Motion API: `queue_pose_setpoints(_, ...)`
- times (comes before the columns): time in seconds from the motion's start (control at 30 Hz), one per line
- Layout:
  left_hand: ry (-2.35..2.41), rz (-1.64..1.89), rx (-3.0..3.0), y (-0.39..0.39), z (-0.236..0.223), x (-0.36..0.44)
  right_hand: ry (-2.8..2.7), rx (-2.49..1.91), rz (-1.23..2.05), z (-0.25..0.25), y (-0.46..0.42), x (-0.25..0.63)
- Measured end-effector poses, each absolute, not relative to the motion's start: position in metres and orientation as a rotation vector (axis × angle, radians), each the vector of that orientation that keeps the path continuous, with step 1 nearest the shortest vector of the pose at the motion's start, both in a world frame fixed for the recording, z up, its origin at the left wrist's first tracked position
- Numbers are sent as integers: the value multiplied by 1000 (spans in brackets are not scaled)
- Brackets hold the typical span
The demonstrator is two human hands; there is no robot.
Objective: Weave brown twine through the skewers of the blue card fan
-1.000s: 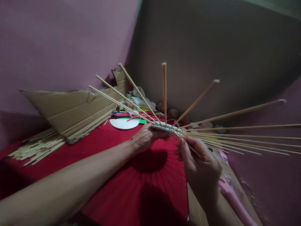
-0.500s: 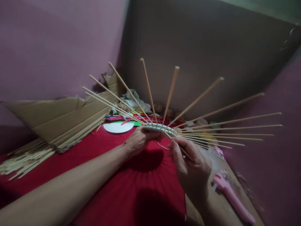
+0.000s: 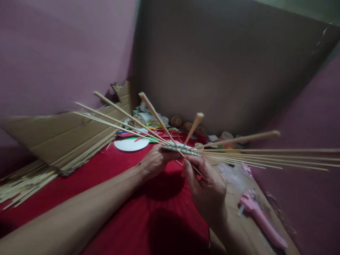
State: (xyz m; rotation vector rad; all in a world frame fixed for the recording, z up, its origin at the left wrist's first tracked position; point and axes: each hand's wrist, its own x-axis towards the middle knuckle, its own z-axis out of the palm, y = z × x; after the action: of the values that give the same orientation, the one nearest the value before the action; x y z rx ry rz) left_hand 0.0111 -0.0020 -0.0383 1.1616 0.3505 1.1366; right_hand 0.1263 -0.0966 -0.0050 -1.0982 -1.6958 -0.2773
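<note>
A round white disc [image 3: 195, 153] with several thin wooden sticks [image 3: 117, 107] fanning out from its rim is held up over the red cloth, seen nearly edge-on. My left hand [image 3: 154, 161] grips its left side, the fingers partly hidden beneath it. At the near edge my right hand [image 3: 207, 187] is closed, thumb and forefinger pinching a wooden stick [image 3: 196, 169] that runs from the rim toward me. A thin cord [image 3: 178, 162] shows below the disc, between the hands.
A loose white disc [image 3: 131, 144] lies on the red cloth [image 3: 106, 191]. Cardboard [image 3: 69, 138] and a heap of sticks [image 3: 29, 180] are at left. Yarn balls [image 3: 175, 121] stand along the back. A pink glue gun [image 3: 262, 219] lies at right.
The disc has tilted flatter, so the far sticks point lower and those at the right reach farther out. My right hand has shifted slightly left, still pinching a stick.
</note>
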Motion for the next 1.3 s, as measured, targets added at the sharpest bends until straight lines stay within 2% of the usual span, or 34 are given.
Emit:
queue_pose_setpoints(0.5,404,1085,1061,-7,-31,10,-1751,-1091,-560,-10,-99,117)
queue_pose_setpoints(0.9,342,1117,1028,-2,-43,13,-1754,-1034,-471,-9,-99,118)
queue_pose_setpoints(1.3,365,1177,1144,-8,-37,13,-1744,-1084,-613,-14,-96,121)
